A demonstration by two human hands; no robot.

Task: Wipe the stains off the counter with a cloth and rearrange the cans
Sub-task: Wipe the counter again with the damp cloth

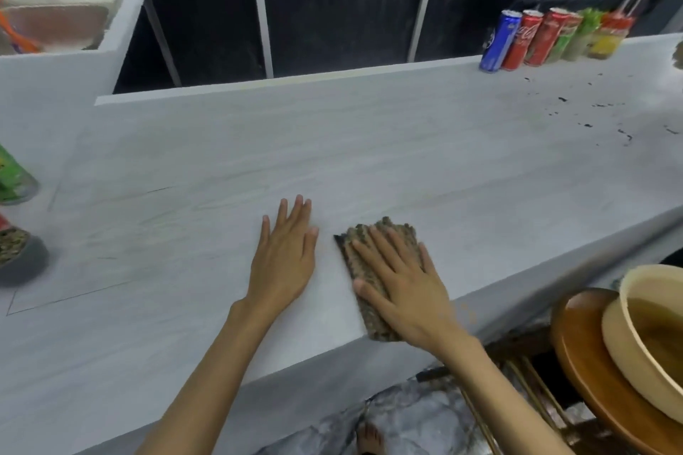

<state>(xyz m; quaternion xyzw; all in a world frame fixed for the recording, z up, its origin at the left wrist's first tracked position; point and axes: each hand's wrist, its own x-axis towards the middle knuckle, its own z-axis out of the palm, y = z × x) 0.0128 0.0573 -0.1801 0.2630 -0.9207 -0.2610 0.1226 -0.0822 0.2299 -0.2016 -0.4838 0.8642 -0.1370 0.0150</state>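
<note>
A pale grey counter point(369, 144) fills the view. My right hand point(403, 288) presses flat on a brown speckled cloth point(384, 236) near the counter's front edge. My left hand point(286, 251) lies flat on the bare counter just left of the cloth, fingers straight. Dark stains point(587, 114) are scattered on the counter at the far right. Several cans stand in a row at the back right: a blue can point(500, 41), red cans point(532, 39), then green and yellow ones point(595, 33).
At the left edge stand a green can point(13, 177) and a dark speckled container point(16, 251). A white bin point(66, 15) sits at the back left. Below the counter on the right, a cream bowl point(650, 329) rests on a brown plate point(584, 351).
</note>
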